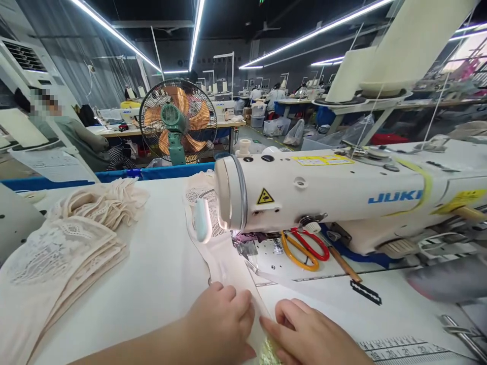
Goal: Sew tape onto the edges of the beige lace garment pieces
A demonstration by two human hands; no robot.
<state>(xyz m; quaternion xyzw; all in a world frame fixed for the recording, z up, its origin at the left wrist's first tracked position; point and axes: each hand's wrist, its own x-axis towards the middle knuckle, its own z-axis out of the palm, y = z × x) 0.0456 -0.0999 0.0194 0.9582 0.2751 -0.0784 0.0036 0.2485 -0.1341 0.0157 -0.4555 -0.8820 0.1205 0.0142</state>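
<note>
A cream fabric piece with lace (224,256) runs from behind the sewing machine head (230,195) down toward the front edge. My left hand (224,317) has its fingers curled on the left side of this fabric. On its right edge, my right hand (304,329) pinches the strip with thumb and bent fingers. A shiny yellowish patch (268,350) shows between the hands. The needle area is partly hidden behind the machine head and a pale blue lamp (203,220).
Stacked cream lace pieces (72,248) lie at the left. Orange and red-handled scissors (304,251), a blade on a wooden stick (365,292) and a printed ruler (407,350) are at the right. A fan (177,121) stands behind the table; a seated person is at far left.
</note>
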